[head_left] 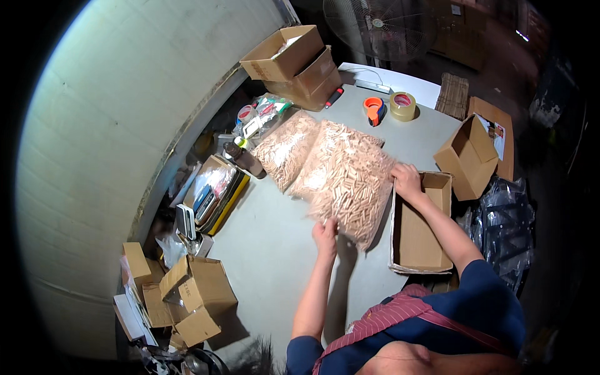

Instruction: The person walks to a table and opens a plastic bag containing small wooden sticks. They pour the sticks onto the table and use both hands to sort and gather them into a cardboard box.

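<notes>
Clear plastic bag of short wooden dowels (351, 184), lifted and tilted above the middle of the grey surface (269, 250), close to its right edge. Left hand (325, 236) closed on the bag's lower near corner, fingers curled into the plastic; right hand (406, 180) gripping the bag's upper right edge, fingers bent over it, thumb hidden. Just behind, two more bags of dowels: one (315, 164) partly under the held bag, another (284, 149) further toward the left edge, both lying flat and touching each other. At the right edge, directly beneath the right forearm, an open shallow cardboard box (422, 234), flaps up. Beyond it, off the far right corner, a smaller open carton (467, 157) tipped on its side. Toward the far edge, an orange tape dispenser (374, 109) beside a roll of tan packing tape (402, 105), near each other but apart; a red-handled marker (334, 97) just left of them. At the far left corner, two stacked open cardboard boxes (294, 65). Along the left edge, a dark bottle (240, 156), a tray of mixed small items (215, 190) and loose packets. Off the near left corner, lower down, a cluster of cardboard boxes (194, 294). Against the far side, a standing fan (381, 25).
</notes>
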Motion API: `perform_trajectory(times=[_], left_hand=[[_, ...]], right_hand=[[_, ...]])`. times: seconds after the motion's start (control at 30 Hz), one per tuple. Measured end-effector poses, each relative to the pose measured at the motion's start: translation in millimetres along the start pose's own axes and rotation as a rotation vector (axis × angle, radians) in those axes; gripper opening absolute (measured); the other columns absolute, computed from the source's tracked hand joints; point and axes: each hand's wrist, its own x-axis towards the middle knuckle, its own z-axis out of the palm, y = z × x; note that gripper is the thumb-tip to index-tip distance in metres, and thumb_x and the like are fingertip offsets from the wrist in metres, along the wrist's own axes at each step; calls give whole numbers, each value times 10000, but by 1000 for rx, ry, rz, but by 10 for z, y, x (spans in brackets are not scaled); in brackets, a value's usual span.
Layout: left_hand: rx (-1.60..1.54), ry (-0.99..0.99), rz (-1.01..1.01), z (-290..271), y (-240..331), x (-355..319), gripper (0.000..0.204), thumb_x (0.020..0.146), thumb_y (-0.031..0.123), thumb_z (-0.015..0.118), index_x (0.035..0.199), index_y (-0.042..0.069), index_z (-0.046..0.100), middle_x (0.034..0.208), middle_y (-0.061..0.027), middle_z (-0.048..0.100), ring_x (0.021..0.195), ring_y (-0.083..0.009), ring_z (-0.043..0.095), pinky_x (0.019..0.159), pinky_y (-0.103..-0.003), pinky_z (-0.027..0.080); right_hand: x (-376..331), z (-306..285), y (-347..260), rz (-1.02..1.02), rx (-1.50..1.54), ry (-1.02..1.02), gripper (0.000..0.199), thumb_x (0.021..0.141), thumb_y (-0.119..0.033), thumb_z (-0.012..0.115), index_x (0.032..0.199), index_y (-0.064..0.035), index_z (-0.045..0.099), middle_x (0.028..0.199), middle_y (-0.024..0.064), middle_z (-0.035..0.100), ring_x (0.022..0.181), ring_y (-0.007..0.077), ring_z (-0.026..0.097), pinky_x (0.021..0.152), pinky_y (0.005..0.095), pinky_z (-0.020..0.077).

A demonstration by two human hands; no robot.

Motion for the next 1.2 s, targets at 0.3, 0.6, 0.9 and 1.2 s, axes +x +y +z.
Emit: perform_trajectory(times=[0.3,0.6,0.9,1.2], left_hand=[[-136,692,108,-2054,-415,-1579,213,934,185,628,1010,-2,696,1064,-91,668,973,-181,632,844,-340,526],[-557,716,147,-2568,740,-2698,159,964,158,671,1003,5,659,982,-66,681,928,-177,675,852,-340,558],[-338,376,86,-1912,1254,-2254,228,1020,286,695,899,106,625,789,68,596,644,-11,509,551,-205,385],[-455,301,17,-2325,998,-2336,428,1032,468,668,790,123,594,640,72,514,497,-20,449,434,-217,313]], right_hand=[[69,140,25,-60,32,22,126,794,-49,568,730,-121,649,821,39,649,856,295,636,793,435,445],[449,-240,-1683,-223,666,-453,447,721,99,496,1093,-15,717,1291,164,655,1206,327,640,1069,430,493],[54,-978,-4360,-717,526,-1154,583,1003,-542,643,1083,35,682,967,185,704,860,311,699,771,420,535],[-282,-327,-4486,-432,1079,-1516,372,1012,-378,700,937,-18,641,778,5,590,715,110,522,651,306,439]])
